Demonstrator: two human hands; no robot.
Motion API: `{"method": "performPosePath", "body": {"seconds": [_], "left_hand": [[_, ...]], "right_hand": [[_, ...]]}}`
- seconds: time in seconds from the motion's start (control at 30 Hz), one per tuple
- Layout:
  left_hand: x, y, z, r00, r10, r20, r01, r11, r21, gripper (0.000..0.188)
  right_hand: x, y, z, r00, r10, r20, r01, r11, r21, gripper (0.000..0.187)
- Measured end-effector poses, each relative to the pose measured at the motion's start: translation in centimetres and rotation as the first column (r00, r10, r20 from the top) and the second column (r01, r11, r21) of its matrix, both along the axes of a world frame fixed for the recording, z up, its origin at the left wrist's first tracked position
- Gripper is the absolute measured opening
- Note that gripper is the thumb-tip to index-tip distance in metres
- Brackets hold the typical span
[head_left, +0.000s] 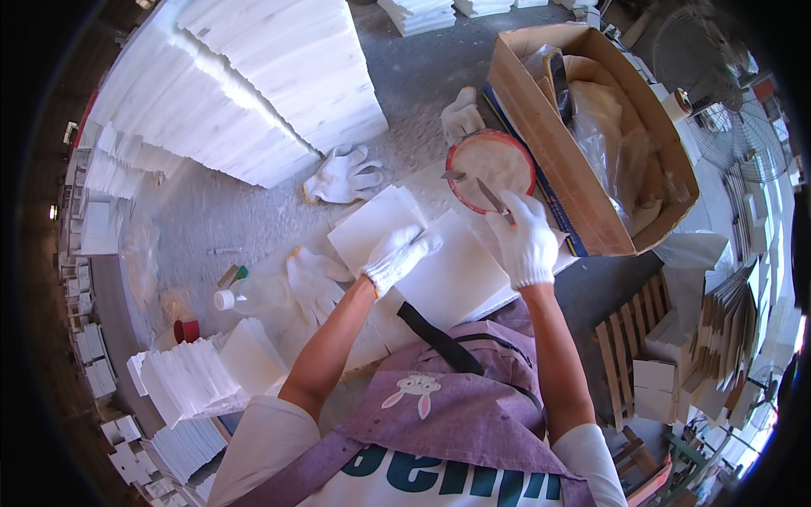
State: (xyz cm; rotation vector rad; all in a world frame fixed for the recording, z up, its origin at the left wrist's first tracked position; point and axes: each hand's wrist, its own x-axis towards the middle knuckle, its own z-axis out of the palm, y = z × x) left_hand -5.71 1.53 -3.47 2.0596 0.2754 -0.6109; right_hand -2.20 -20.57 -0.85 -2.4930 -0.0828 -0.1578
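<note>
My left hand (400, 255), in a white knit glove, lies on a square white slab (377, 221), fingers stretched out. Beside that slab, a second white slab (460, 264) lies in front of me, slightly overlapped. My right hand (527, 240), gloved too, is closed around a small knife (490, 196) with a dark pointed blade. The blade's tip is over the near edge of a round red-rimmed tub (457, 196) of pale powder or paste. A second dark blade (454, 175) pokes over the tub's left rim; its handle is not visible.
Loose white gloves (342, 176) lie left of the tub. An open cardboard box (583, 198) with plastic wrap stands right. Large white slabs (253, 93) rise at the far left; stacked tiles (190, 376) stand near left, by a clear bottle (241, 297). A wooden pallet (629, 334) is right.
</note>
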Motion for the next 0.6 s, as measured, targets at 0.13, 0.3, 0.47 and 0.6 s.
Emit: {"method": "performPosePath", "body": {"seconds": [0.13,0.3,0.47,0.6], "left_hand": [[-0.4,0.0,-0.6,0.999,0.052,-0.007,-0.052,0.996,-0.071,0.046],[-0.4,0.1,-1.4,0.997,0.080,-0.018,-0.082,0.983,-0.166,0.046],[0.0,0.0,-0.1,0.999,0.020,-0.033,-0.022,0.998,-0.066,0.046],[0.2,-0.1,0.1,0.999,0.026,-0.030,-0.028,0.998,-0.050,0.045]], "right_hand": [[-4.4,-4.2,-1.1,0.974,-0.068,0.217,0.038,0.989,0.140,0.033],[-8.4,-7.7,-4.2,0.926,-0.374,0.051,0.355,0.910,0.212,0.036],[-6.9,-7.4,-6.7,0.876,-0.481,-0.032,0.479,0.860,0.174,0.054],[-5.1,-7.4,-8.1,0.842,-0.530,-0.099,0.539,0.836,0.107,0.051]]}}
